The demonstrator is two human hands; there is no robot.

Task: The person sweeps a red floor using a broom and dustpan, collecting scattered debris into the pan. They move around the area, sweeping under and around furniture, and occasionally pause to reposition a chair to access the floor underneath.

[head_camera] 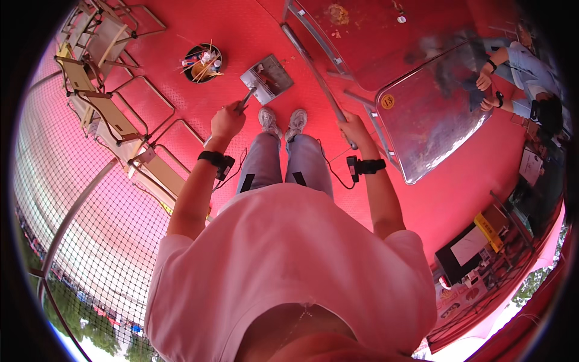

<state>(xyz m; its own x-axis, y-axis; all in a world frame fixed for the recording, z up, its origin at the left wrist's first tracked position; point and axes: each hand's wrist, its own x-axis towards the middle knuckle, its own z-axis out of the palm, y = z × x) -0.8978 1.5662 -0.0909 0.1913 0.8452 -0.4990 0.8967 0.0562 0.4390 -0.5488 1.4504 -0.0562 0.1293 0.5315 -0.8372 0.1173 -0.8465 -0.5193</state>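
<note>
My left hand (228, 121) grips the handle of a long-handled dustpan (281, 72). The pan rests on the red floor just ahead of my shoes, with some litter in it and a toothed strip along the near side. My right hand (355, 130) is closed around a grey pole (312, 61), which slants forward and left along the table legs. Whatever is at the pole's far end cannot be made out. Left of the dustpan stands a dark round bin (219, 53) holding wooden skewers, crumpled paper and bottles.
Folding chairs (120, 122) line the left side by a net fence (77, 194). A folding table (375, 50) at the front right bears food scraps and a white cap (401, 19). Another person with a dark cloth (475, 96) leans over a second table (425, 131).
</note>
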